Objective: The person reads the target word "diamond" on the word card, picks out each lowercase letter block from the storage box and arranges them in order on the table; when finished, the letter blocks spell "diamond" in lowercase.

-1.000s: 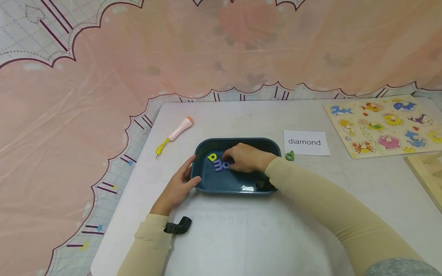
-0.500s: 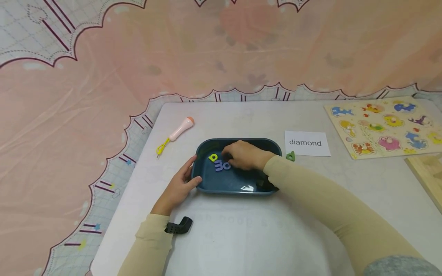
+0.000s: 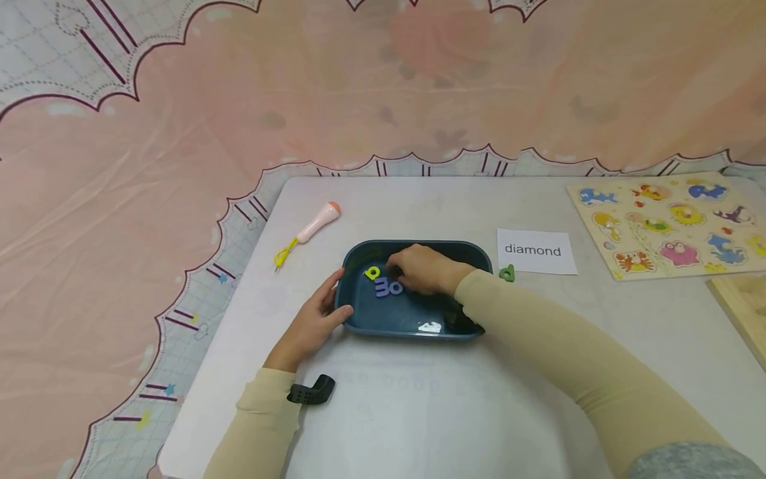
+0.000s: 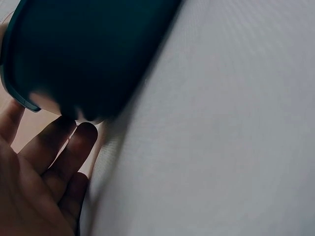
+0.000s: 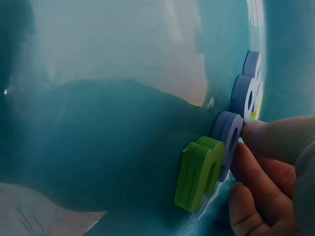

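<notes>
A dark blue tray (image 3: 383, 332) stands on the table with small letter pieces in it. My left hand (image 3: 308, 329) holds its left end, thumb at the rim and fingers along the outer wall. Inside, my right hand (image 3: 427, 269) reaches down with curled fingers. In the right wrist view, thumb and fingers pinch a purple letter (image 5: 227, 129) beside a green letter (image 5: 197, 172); its exact shape is partly hidden. Left of that hand lie a purple o (image 3: 395, 287), a purple m (image 3: 382, 287) and a yellow letter (image 3: 372, 273).
A white card (image 3: 536, 261) printed "diamond" lies right of the tray, with a green d (image 3: 507, 273) below it. A pink toy microphone (image 3: 319, 223) lies back left. An animal puzzle board (image 3: 652, 233) and a wooden tray (image 3: 739, 303) are at the right.
My right hand has shifted slightly toward the tray's back and stays over the same spot. My left hand keeps its place at the tray. The head view has drifted a little.
</notes>
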### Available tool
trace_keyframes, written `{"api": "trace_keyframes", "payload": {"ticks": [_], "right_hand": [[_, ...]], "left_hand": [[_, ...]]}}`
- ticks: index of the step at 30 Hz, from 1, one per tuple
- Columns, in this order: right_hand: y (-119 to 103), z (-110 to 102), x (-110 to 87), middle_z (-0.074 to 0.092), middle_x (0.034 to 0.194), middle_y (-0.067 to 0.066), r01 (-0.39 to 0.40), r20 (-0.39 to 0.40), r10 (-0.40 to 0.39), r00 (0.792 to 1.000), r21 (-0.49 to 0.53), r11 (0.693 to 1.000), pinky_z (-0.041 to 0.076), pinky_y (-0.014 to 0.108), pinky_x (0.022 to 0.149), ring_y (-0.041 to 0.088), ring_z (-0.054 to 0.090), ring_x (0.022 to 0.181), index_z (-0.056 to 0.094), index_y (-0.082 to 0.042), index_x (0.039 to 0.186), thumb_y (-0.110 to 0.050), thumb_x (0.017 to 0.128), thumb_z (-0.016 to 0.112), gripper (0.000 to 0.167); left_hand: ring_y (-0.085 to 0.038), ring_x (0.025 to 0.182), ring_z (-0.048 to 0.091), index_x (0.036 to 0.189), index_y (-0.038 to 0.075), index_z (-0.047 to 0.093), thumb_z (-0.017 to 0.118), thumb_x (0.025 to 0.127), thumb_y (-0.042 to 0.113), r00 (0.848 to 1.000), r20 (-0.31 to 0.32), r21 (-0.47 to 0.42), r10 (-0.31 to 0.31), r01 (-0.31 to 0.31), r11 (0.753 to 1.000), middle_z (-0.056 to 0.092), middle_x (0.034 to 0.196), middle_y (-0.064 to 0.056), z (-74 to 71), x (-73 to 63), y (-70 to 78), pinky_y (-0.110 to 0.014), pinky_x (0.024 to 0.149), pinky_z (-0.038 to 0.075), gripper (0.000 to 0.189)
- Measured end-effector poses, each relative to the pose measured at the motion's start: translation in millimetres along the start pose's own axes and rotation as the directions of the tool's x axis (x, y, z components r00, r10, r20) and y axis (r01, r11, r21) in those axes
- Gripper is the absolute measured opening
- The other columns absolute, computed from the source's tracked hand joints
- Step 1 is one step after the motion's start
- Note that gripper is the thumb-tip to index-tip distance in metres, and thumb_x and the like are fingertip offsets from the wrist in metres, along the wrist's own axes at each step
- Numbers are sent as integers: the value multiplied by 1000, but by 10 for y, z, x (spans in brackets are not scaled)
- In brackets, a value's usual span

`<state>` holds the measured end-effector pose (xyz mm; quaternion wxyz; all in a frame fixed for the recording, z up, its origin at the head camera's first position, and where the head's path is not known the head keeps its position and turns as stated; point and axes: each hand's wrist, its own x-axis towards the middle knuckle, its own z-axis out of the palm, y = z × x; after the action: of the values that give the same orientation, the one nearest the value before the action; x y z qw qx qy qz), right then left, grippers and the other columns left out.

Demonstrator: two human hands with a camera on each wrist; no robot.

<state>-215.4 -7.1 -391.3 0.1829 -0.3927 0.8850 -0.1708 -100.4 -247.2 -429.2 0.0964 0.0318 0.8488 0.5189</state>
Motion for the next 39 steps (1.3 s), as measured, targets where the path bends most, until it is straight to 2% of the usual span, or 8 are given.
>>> {"api": "trace_keyframes", "payload": {"ticks": [15,26,33,39], "right_hand": [[-18,21,-21,66,125,10,10,13,-11,1000,24,1000,45,39,103,21,62,110,64,-6,132,-8,101,57,32],[-17,9,-34,68,117,8,11,-15,-12,1000,-7,1000,48,39,99,21,63,107,67,-6,124,-12,98,65,27],[-90,-114,-123,69,116,6,39,-53,-42,998,-56,998,48,39,98,20,63,103,68,-8,124,-18,98,66,28],[-155,-314,-336,69,120,8,72,-119,-79,990,-63,995,42,43,105,24,62,113,69,-5,125,-18,97,67,30]], "left_hand": [[-35,144,33,160,23,24,63,99,25,1000,-1,17,-5,5,1000,36,155,-20,-9,-13,26,-58,113,24,72],[-36,145,31,160,20,24,62,100,26,1000,-3,23,6,-6,1000,33,157,-20,11,-22,20,-58,114,22,72],[-35,144,33,160,20,24,62,100,25,1000,2,17,15,-15,1000,35,156,-21,23,-23,11,-58,114,23,72],[-36,145,31,161,21,23,62,100,26,1000,-12,36,0,0,999,34,157,-21,26,-31,8,-59,114,22,72]]}}
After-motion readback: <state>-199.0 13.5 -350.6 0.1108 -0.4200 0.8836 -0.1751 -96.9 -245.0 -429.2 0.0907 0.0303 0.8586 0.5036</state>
